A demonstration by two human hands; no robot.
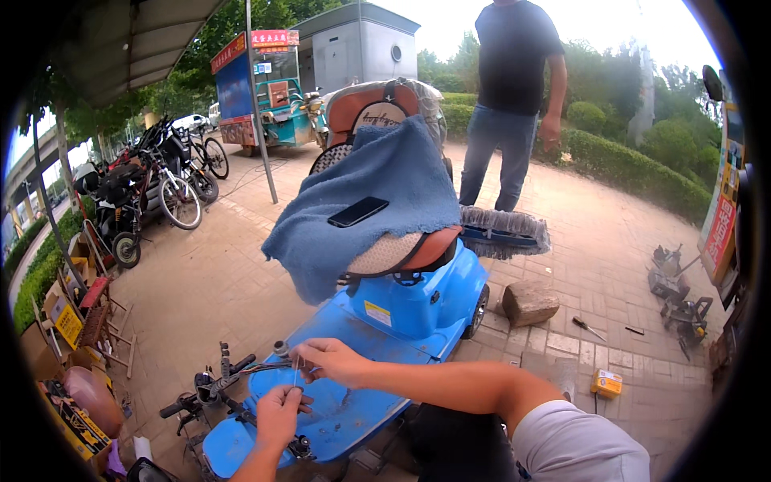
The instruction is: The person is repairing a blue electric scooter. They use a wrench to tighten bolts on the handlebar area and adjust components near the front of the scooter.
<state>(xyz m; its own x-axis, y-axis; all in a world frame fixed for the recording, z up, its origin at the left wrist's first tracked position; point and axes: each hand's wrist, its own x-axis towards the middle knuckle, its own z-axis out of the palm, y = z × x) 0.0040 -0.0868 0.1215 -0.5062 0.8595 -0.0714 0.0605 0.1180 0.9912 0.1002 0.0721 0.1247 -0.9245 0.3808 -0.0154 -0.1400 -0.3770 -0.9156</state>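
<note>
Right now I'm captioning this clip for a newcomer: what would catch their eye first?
The blue scooter fills the centre, a blue towel draped over its seat with a black phone lying on top. At the lower edge, the left hand and right hand pinch thin wires by the handlebar. A person stands behind.

left hand [279, 415] and right hand [331, 361]: close together over the blue plastic scooter footboard [353, 410] | ahead: blue scooter body [418, 301] and towel-draped seat [377, 201] block | left: black handlebar [205, 390] crowds | right of hands: open brick paving [610, 281], grey stone block [529, 303] farther off
</note>
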